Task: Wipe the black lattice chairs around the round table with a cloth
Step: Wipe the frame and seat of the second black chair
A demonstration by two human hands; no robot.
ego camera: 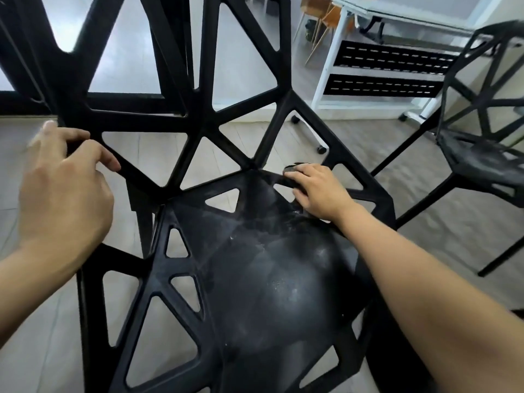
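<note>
A black lattice chair (255,279) fills the middle of the view, its seat dusty and smeared. My left hand (65,191) grips a bar of the backrest at the left, fingers curled round it. My right hand (317,188) presses a dark cloth (292,177) onto the rear right part of the seat, where the seat meets the backrest. The cloth is mostly hidden under my fingers; only a dark edge shows by the fingertips.
A second black lattice chair (482,154) stands at the right. Behind it is a white desk frame (334,66) on castors with black slotted panels. Wooden chair legs (317,32) show at the top. Pale floor (42,307) lies around.
</note>
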